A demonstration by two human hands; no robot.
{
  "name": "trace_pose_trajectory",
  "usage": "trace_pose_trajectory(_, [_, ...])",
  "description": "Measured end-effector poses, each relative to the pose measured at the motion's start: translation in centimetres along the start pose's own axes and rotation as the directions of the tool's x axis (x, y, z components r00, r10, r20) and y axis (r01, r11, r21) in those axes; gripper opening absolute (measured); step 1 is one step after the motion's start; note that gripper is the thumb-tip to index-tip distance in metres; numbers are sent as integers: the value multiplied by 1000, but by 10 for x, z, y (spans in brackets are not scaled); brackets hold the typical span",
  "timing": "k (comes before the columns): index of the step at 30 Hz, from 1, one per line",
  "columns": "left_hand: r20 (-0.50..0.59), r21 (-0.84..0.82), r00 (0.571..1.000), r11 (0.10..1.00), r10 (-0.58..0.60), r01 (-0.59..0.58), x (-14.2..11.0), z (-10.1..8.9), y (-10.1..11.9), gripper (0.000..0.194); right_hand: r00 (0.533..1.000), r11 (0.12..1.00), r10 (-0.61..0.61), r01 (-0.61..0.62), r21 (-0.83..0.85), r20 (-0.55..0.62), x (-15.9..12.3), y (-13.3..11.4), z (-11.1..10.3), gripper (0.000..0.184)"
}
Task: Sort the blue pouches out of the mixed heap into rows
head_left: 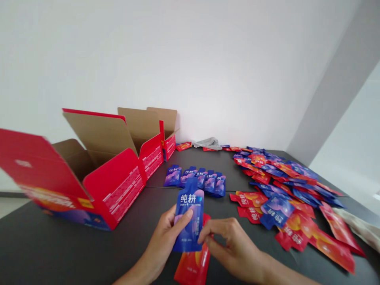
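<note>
Here's the blue pouch (189,217), gripped by the left hand (164,239), thumb across its front, over a red pouch (192,265). The right hand (230,245) has its fingers curled at the pouch's right edge; whether they pinch it, I can't tell. The pouch's long axis runs away from the wearer, narrow neck at the far end, and its large white characters read upright: 纯耕. Smaller print is too fine to read. Beyond it, a row of blue pouches (194,179) carries the same characters. Left, red boxes (118,194) stand open-flapped, their insides mostly hidden. Right, a mixed pile (276,178) of red and blue pouches.
</note>
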State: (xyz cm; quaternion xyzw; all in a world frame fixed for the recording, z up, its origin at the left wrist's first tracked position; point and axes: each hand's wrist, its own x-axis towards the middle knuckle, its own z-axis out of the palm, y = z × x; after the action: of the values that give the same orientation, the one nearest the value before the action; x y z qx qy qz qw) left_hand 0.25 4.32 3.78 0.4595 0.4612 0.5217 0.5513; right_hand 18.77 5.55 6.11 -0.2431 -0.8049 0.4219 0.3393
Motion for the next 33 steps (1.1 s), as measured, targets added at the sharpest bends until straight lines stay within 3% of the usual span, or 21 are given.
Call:
trace_pose_trajectory(2, [-31,124,997,990,73,-68,-1,1,-2,31,989,987,76,-58,147,-124,3,3,-1,5])
trace_pose_trajectory(5, [40,282,984,943,171,-176,-4,5,-5,34,963,934,201,-133,332,-178,7,11,3,19])
trace_pose_trajectory(8, [125,361,965,895,231,-261,-8,8,-9,36,961,931,231,-174,320,-149,11,16,7,32])
trace_pose_trajectory(11, [113,404,959,870,260,-283,-11,10,-11,37,970,921,206,-147,362,-129,15,15,7,43])
trace_pose_trajectory(15, [148,400,962,875,231,-272,-15,13,-13,30,944,871,246,-117,477,-218,15,17,10,42])
trace_pose_trajectory(19, [206,438,949,845,239,-308,-19,13,-13,28,920,867,294,-142,477,-261,14,21,9,41])
trace_pose_trajectory(23, [258,435,925,822,278,-368,-18,12,-12,31,856,913,321,-166,373,-405,26,39,-30,46])
trace_pose_trajectory(25, [259,431,925,824,278,-368,-16,11,-13,23,801,923,378,-287,257,-464,36,61,-66,50])
trace_pose_trajectory(27, [229,432,931,828,283,-358,-14,12,-16,12,725,864,417,-504,-10,-548,46,91,-103,53])
trace_pose_trajectory(30, [206,424,935,835,287,-350,-12,12,-21,12,700,778,457,-614,-134,-548,57,134,-144,47])
trace_pose_trajectory(33, [199,416,934,837,298,-355,-11,12,-24,14,690,702,507,-679,-217,-517,61,163,-160,45])
